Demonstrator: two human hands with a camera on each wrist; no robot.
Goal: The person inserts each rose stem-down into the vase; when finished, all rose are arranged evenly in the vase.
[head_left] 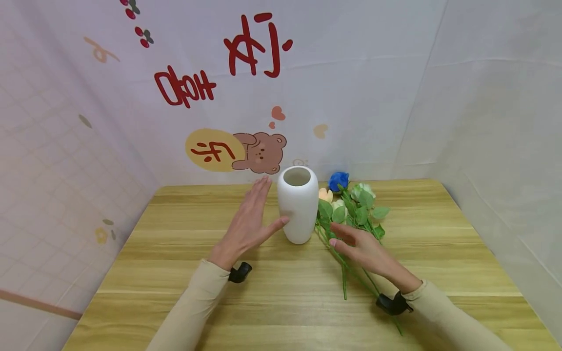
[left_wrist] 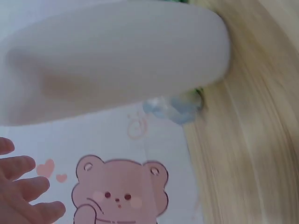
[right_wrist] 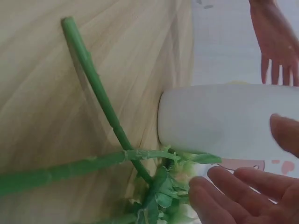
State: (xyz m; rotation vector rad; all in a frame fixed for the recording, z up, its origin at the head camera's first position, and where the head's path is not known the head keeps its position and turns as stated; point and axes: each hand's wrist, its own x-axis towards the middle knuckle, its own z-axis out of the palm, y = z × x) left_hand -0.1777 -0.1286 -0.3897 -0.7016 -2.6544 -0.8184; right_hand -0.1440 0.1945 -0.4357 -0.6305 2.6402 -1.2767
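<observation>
A white vase (head_left: pixel 298 209) stands upright near the back of the table, its round mouth facing up. My left hand (head_left: pixel 250 222) is just left of it, fingers straight and thumb spread toward the vase's side. To the vase's right, my right hand (head_left: pixel 362 247) hovers over green stems with fingers loosely bent and nothing between them. Artificial flowers lie beside the vase: a blue rose (head_left: pixel 338 181), a pale green-white flower (head_left: pixel 362 192) and a peach one (head_left: pixel 325 195) among them. In the right wrist view, fingers (right_wrist: pixel 233 196) appear between the vase and the leaves.
The wooden table (head_left: pixel 175 273) meets a white cloth backdrop (head_left: pixel 360 97) printed with red characters and a bear (head_left: pixel 265 152). Long green stems (head_left: pixel 344 280) reach toward the front edge. Black wrist cameras (head_left: pixel 392 304) sit below both cuffs.
</observation>
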